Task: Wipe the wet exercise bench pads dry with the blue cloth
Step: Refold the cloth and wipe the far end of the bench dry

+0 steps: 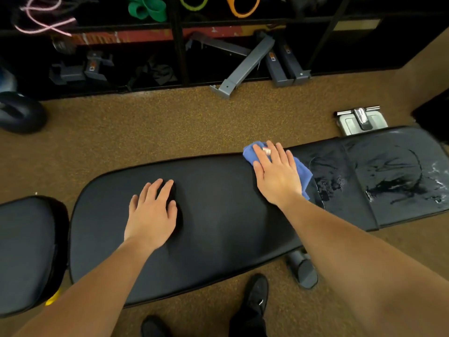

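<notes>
The blue cloth (pixel 301 170) is pressed flat against the long back pad (pixel 218 215) of the exercise bench by the right hand (pixel 275 175), whose fingers are laid out straight and slightly spread over it; the cloth is found at the far edge of that pad, close to its right end. The left hand (pixel 151 212) is rested palm-down on the same pad, nearer its left end, with relaxed fingers and nothing held. The two hands are kept well apart. Just beside the cloth, on the right end of the back pad and across the adjoining seat pad (pixel 398 176), streaks and patches of wetness are seen, while the stretch of pad between the hands is seen as matte and even. A separate black pad (pixel 26 254) is seen at the left. On the speckled brown floor (pixel 170 125), a metal bench foot (pixel 360 119) is seen behind the seat pad, and a black shoe (pixel 257 295) is visible below the near edge of the bench.
</notes>
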Demonstrator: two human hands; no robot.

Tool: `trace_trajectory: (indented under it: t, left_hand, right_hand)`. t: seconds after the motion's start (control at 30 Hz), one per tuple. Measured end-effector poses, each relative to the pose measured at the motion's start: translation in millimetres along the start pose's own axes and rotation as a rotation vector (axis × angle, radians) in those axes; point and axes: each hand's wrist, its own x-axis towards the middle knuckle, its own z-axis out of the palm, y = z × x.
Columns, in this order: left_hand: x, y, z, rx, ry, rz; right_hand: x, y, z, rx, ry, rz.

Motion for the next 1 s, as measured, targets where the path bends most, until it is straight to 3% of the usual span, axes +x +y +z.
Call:
trace_trajectory:
  t: [0.13,0.3,0.4,0.53,0.73,0.87,1.0]
  left_hand:
    - [8,6,-9,-0.039,0.036,-0.009]
    - [16,34,-17,-0.160,0.064,-0.038]
    - [24,63,-17,-0.196,0.067,-0.008]
    - [32,102,-15,-0.125,0.016,0.105]
    - [30,144,-8,-0.037,-0.071,0.204]
    - [31,163,0,0.021,-0.151,0.254]
    - [38,190,9,0.034,-0.194,0.265]
  right_hand:
    - [43,-17,-3,-0.016,-0.077,0.041]
    - [4,-36,-1,0.007,-0.027,-0.303]
    - [-48,-36,1,0.012,-0.121,-0.514]
    - [-109,-28,5,0.005,-0.206,-0.620]
    - [-159,25,8,0.014,-0.149,-0.567]
    - [-171,72,8,0.068,0.034,-0.433]
    - [-162,92,-17,0.234,0.248,-0.173]
